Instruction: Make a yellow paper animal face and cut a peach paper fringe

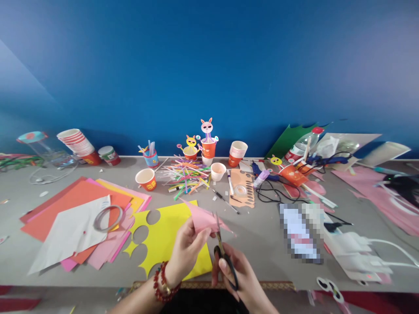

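Note:
My left hand is closed on a piece of pink paper, pinched between thumb and fingers above the table. My right hand grips black-handled scissors, whose blades point up and away at the right part of the pink paper. The blades look slightly apart; whether they bite into the paper I cannot tell. Under my left hand lies a yellow sheet with round cut-outs along its left side. Red bead bracelets circle my left wrist.
Coloured paper sheets with a tape roll lie at left. Behind my hands are a heap of coloured sticks, paper cups and animal-face cup figures. A glue gun, black cables and a white power strip occupy the right.

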Available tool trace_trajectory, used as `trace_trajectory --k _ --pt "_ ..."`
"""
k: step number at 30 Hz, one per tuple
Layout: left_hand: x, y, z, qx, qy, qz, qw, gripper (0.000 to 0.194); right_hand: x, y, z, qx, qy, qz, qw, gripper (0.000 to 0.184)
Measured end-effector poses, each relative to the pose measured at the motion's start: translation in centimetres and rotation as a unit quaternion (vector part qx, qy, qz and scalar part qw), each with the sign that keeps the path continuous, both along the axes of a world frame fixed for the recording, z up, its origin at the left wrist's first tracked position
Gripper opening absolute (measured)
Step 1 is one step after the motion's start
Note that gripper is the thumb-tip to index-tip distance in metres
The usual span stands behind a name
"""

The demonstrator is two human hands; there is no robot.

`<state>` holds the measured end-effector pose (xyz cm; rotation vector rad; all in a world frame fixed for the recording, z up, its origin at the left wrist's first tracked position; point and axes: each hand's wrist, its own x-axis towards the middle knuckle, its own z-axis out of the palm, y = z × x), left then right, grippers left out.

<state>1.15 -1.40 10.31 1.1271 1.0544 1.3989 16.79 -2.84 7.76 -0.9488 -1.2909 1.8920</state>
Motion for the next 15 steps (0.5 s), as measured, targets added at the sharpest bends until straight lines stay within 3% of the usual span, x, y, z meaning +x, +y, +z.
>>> trace_trajectory --k 15 --pt "-0.98 0.28 0.75 0.000 -0.004 -0.045 0.999 0.021 0.71 0.70 0.95 0.034 -0.027 0.025 0.999 0.051"
